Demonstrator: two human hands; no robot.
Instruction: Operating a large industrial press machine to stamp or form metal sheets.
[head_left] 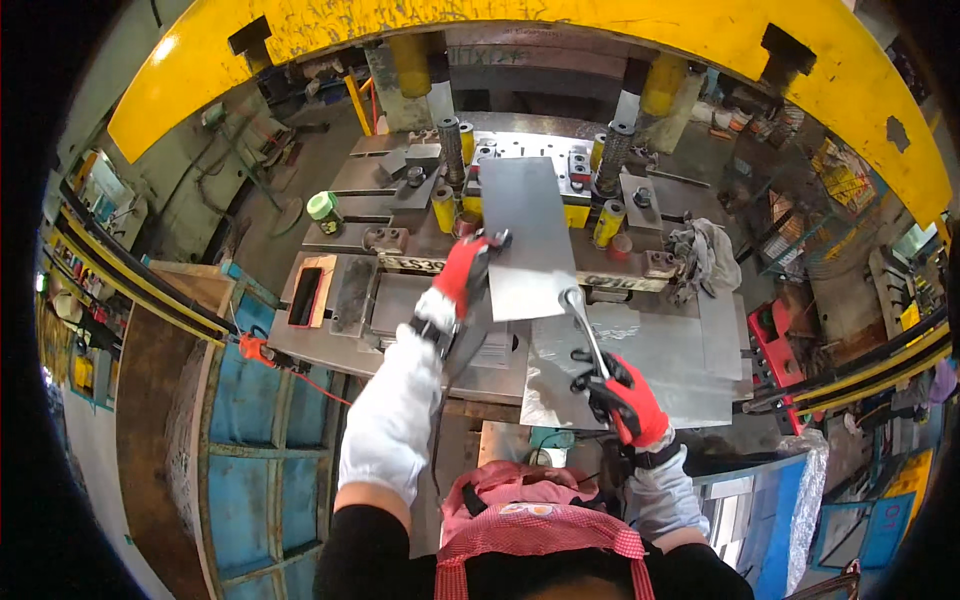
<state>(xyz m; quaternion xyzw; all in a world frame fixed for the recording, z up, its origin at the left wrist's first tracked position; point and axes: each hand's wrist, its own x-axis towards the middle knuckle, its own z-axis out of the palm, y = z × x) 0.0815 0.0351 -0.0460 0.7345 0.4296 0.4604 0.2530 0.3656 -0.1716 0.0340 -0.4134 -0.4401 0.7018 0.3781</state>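
A flat grey metal sheet [532, 235] is held up at a tilt in front of the press die [535, 150]. My left hand [468, 265], in a red and black glove, is closed on its left edge. My right hand [628, 400], gloved alike, is closed round a long silver hand tool [588, 330] with a rounded head and a red grip end. That head is at the sheet's lower right corner; whether it grips or only touches it I cannot tell. Below the tool lies a wide stack of metal sheets [640, 365].
The yellow press beam [500, 12] arches overhead. Guide posts [615, 155] and yellow cylinders [608, 222] flank the die. A green-lidded jar [324, 212] stands left, a crumpled grey rag [705, 255] right. A red control box [780, 350] and a blue metal frame [245, 420] border the bench.
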